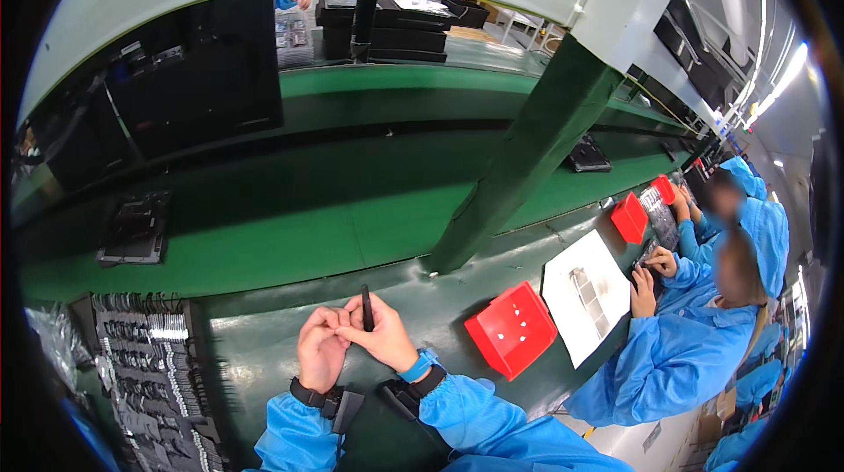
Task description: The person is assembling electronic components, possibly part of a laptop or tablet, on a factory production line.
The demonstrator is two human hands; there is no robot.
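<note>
Black stick (367, 308) pinched upright by right hand (384, 337).

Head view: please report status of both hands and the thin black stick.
Right hand pinches thin black stick, upright. Left hand touches right fingers, grip unclear. Red plastic bin to the right, apart; nothing blocks.

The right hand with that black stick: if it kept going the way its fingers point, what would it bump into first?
The right hand points left, fingers already against the left hand, so that comes first. Beyond lies the tray of small parts, though depth is unclear.
</note>
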